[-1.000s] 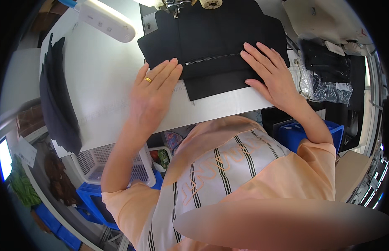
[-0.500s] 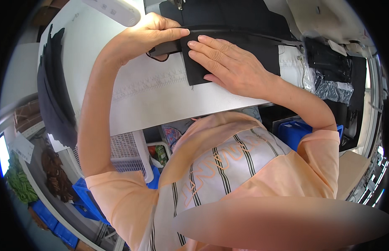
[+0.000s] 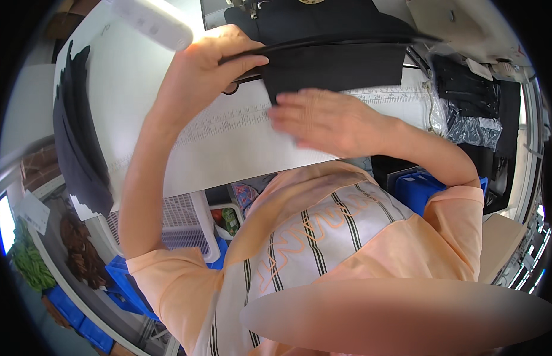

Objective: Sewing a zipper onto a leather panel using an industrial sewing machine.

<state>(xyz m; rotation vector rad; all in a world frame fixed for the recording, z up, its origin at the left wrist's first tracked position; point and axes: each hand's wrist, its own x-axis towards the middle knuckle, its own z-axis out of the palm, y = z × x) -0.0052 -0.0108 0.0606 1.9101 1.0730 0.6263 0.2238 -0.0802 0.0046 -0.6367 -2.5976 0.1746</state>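
Observation:
My left hand (image 3: 219, 56) is closed, thumb and fingers pinching the left end of a folded black fabric piece (image 3: 341, 65). The fabric's upper edge is lifted off the white table (image 3: 228, 148), and its lower flap hangs toward me. Beneath this hand shows a small dark loop (image 3: 230, 89); what it belongs to is hidden. My right hand (image 3: 329, 121), smeared by motion, has its fingers stretched out just below the flap's lower edge. Its fingertips are near the flap's lower left corner; I cannot tell whether they touch. More black fabric (image 3: 323, 24) lies beyond the held piece.
Metal sewing-machine parts (image 3: 251, 8) stand at the top, beside a bright white lamp-like bar (image 3: 154, 26). Dark cloth (image 3: 77, 130) drapes over the table's left edge. Plastic-wrapped black pieces (image 3: 474, 127) lie at right. A white basket (image 3: 202, 219) and a blue bin (image 3: 415, 188) sit below.
My right hand has slid off the fabric toward me. My left hand has raised the fabric's upper edge, and the flap has shifted up, baring more of the table's ruler markings.

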